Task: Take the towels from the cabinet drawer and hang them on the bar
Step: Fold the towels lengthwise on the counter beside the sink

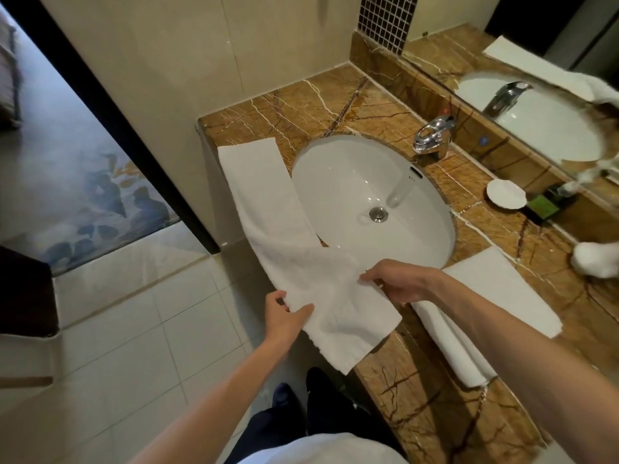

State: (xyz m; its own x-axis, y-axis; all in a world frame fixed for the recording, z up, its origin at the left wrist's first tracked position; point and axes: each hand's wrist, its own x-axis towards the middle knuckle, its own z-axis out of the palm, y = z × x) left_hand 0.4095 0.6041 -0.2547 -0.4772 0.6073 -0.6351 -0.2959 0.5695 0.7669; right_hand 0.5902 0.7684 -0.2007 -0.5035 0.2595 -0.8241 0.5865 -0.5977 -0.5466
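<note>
White towel [284, 236] — left grip [284, 318] pinching | right grip [398, 283] pinching | on counter [418, 413]

A towel [268, 209] is held at its near end by the left hand [284, 316] and the right hand [398, 281] and is stretched away from them over the countertop [418, 413]. The sink [335, 169] is set just beyond the right hand, the faucet [432, 135] behind it. A second towel [502, 289] is laid right of that hand.
</note>
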